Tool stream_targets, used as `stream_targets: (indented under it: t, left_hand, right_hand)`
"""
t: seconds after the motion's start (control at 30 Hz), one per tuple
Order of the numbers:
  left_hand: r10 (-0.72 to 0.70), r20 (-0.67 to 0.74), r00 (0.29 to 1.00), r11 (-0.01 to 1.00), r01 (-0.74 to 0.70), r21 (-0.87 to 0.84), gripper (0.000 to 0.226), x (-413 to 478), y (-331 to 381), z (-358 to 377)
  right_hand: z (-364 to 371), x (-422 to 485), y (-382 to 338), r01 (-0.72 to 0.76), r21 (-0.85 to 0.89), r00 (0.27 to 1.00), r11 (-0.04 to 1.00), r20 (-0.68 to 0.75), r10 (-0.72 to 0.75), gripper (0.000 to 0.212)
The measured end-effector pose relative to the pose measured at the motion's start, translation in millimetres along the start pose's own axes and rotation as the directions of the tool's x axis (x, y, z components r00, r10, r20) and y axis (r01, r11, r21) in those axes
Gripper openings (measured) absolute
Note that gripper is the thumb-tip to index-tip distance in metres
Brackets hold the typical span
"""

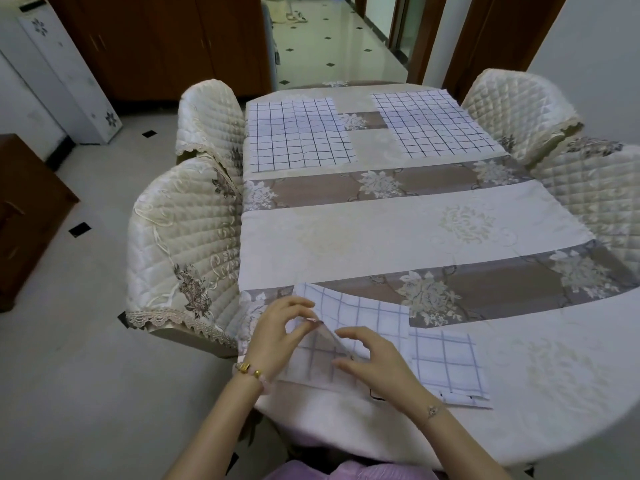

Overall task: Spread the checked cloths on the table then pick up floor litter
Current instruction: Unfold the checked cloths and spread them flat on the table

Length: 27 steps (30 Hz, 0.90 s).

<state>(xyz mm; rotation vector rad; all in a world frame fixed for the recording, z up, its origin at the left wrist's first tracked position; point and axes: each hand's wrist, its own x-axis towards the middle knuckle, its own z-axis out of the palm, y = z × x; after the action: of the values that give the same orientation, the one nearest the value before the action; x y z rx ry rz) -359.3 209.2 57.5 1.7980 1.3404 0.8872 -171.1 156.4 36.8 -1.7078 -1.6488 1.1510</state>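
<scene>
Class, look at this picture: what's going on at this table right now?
A person is unfolding a checked cloth at the near edge of the table. The left hand pinches a lifted fold of it. The right hand is over the same cloth, but whether it grips is unclear. A second folded cloth lies just to its right. At the far end, the far-left cloth and far-right cloth already lie spread flat.
</scene>
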Motion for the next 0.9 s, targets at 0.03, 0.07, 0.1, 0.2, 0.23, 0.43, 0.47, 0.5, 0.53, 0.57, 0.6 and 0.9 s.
stream_targets:
  t: [0.03,0.07,0.1,0.2,0.23,0.43,0.47,0.5,0.53,0.57,0.6,0.9]
  left_hand:
    - [0.014,0.001,1.000,0.999,-0.013,-0.038,0.015,4,9,1]
    - [0.031,0.000,1.000,0.997,-0.031,-0.070,0.017,7,16,3]
    - [0.050,-0.006,0.999,0.994,-0.050,-0.094,0.017,10,21,4]
    - [0.053,-0.065,0.996,0.987,-0.063,-0.151,0.026,17,22,6]
    - [0.020,-0.083,0.996,0.986,-0.033,-0.164,0.038,19,17,5]
    - [-0.346,0.180,0.921,0.924,0.368,-0.108,0.064,32,-20,0]
    - [-0.365,0.258,0.895,0.906,0.405,-0.122,0.052,33,-25,-1]
    - [-0.372,0.317,0.872,0.898,0.425,-0.116,0.038,32,-29,-2]
    - [-0.373,0.355,0.857,0.898,0.430,-0.095,0.026,32,-34,-2]
    - [-0.370,0.380,0.848,0.906,0.420,-0.057,0.014,30,-36,-3]
    - [-0.367,0.397,0.841,0.913,0.407,-0.017,0.005,30,-38,-4]
    - [-0.408,0.183,0.894,0.786,0.446,-0.427,0.016,63,-38,-53]
  right_hand:
    - [-2,2,-3,0.013,0.025,0.999,1.000,-0.034,-0.013,0.026]
    - [-5,3,-5,0.025,0.051,0.997,0.998,-0.078,-0.021,0.012]
    - [-9,4,-7,0.051,0.075,0.992,0.996,-0.123,-0.042,0.006]
    - [-27,5,-14,0.106,0.125,0.975,0.986,-0.209,-0.078,0.027]
    - [-36,5,-16,0.121,0.148,0.972,0.982,-0.217,-0.087,0.025]
    - [-94,3,-21,0.150,0.303,0.950,0.941,-0.308,-0.053,0.029]
    - [-104,2,-20,0.149,0.348,0.945,0.926,-0.324,-0.030,0.025]
    - [-113,2,-19,0.143,0.389,0.942,0.910,-0.335,-0.004,0.020]
    - [-121,2,-15,0.131,0.423,0.939,0.897,-0.344,0.025,0.017]
    - [-130,2,-12,0.115,0.444,0.932,0.889,-0.357,0.058,0.014]
    - [-137,1,-8,0.097,0.455,0.922,0.885,-0.376,0.092,0.014]
    - [-178,3,26,-0.010,0.461,0.875,0.888,-0.426,0.231,0.038]
